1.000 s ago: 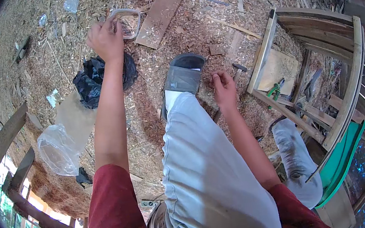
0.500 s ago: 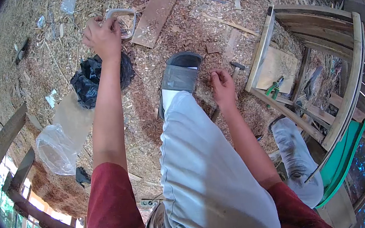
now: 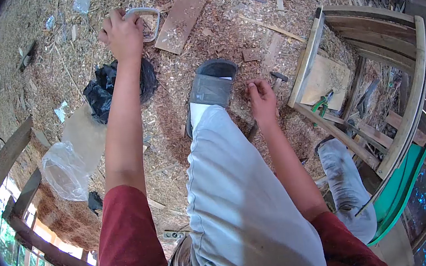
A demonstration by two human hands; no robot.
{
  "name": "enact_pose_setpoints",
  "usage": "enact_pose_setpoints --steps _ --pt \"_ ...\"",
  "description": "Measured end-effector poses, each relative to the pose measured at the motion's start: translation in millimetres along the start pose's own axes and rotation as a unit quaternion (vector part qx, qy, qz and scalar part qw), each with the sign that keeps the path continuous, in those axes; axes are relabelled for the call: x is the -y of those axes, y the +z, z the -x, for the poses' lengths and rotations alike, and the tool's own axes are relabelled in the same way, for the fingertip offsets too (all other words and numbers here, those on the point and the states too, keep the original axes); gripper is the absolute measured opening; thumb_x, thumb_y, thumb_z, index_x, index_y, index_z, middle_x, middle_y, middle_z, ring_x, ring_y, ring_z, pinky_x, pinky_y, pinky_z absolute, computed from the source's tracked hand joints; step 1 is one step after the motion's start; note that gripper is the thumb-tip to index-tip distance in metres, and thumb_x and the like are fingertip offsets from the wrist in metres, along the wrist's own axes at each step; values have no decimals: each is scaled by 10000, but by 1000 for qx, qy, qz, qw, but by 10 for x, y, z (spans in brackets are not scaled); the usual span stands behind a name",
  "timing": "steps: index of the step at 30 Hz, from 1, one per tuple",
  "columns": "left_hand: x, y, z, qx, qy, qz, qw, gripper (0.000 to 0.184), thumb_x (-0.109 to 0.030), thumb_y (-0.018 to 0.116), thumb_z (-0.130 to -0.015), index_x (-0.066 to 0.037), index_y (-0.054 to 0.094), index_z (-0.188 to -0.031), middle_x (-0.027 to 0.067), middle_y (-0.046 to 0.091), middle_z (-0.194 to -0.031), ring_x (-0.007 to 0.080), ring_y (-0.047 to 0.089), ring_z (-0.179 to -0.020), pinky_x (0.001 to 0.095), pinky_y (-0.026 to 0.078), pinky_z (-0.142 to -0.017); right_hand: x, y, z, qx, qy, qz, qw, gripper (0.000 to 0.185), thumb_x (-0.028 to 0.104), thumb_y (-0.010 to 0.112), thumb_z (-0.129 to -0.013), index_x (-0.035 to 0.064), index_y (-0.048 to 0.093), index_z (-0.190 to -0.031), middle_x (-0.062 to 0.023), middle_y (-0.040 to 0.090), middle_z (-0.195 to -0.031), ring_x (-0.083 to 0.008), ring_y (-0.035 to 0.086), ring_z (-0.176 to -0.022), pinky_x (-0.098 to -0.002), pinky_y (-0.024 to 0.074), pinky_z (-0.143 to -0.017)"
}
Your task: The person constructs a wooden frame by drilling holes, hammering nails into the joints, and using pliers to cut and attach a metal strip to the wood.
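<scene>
My left hand (image 3: 124, 36) is at the left edge of a clear plastic container (image 3: 158, 24), its fingers spread and pointing down; small dark pieces lie inside the container. Just below that hand is a crumpled black plastic bag (image 3: 99, 96), partly hidden by my forearm. My right hand (image 3: 262, 100) is low over the wood shavings, right of my sandalled foot (image 3: 210, 88). Its thumb and forefinger are close together, and what they hold is too small to tell. Beside it lies a hammer (image 3: 279, 76), with part of its handle hidden behind the hand.
A curved wooden frame (image 3: 308, 60) stands at the right, with green-handled pliers (image 3: 321, 104) by its lower bar. A flat board (image 3: 185, 16) lies at the top. Clear plastic (image 3: 63, 172) is at the left, and a green plastic piece (image 3: 404, 192) at the lower right.
The fingers of my left hand have spread more beside the container. My right hand has stayed almost in place. The whole view has shifted slightly.
</scene>
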State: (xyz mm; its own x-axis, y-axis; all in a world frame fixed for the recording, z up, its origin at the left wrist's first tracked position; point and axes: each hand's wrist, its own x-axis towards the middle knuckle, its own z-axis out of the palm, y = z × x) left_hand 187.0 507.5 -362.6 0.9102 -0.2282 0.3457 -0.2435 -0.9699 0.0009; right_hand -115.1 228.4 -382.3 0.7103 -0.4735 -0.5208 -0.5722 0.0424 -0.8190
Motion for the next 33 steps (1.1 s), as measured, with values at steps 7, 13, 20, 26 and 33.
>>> enact_pose_setpoints --steps 7,13,20,26,33 --pt "10 106 -34 71 38 -87 993 250 -332 768 -803 -157 765 -983 78 598 -1210 338 529 -1152 511 369 -937 34 36 -45 -8 -2 14 1000 155 142 616 -1022 4 686 -1038 -42 679 -943 -115 603 -879 -268 493 -810" --pt "-106 -173 -13 -44 -57 86 994 232 -290 729 -904 -76 736 -993 87 582 -1227 303 552 -1116 476 421 -910 -49 -39 53 -9 6 -69 998 136 119 603 -1031 11 682 -1053 -20 675 -949 -93 592 -871 -251 486 -797" --pt "-118 -357 227 41 -369 735 567 184 -215 614 -1045 -64 676 -1130 14 649 -1076 136 606 -927 295 477 -805 -118 -91 267 -22 53 -111 992 126 110 573 -1052 26 655 -1099 -14 649 -930 -94 620 -824 -254 524 -744" --pt "10 -251 260 65 -401 788 462 191 -243 614 -1049 -69 644 -1124 8 653 -1052 137 594 -912 318 486 -777 -6 -166 262 -16 71 -89 993 126 115 578 -1051 20 653 -1087 -16 653 -942 -102 625 -828 -265 542 -762" --pt "-8 -177 220 124 -425 666 600 217 -160 673 -1009 -34 669 -1187 27 704 -979 94 591 -756 228 466 -654 -56 -184 153 -15 50 -96 994 118 128 598 -1043 27 659 -1055 -5 651 -908 -80 611 -810 -245 517 -721"
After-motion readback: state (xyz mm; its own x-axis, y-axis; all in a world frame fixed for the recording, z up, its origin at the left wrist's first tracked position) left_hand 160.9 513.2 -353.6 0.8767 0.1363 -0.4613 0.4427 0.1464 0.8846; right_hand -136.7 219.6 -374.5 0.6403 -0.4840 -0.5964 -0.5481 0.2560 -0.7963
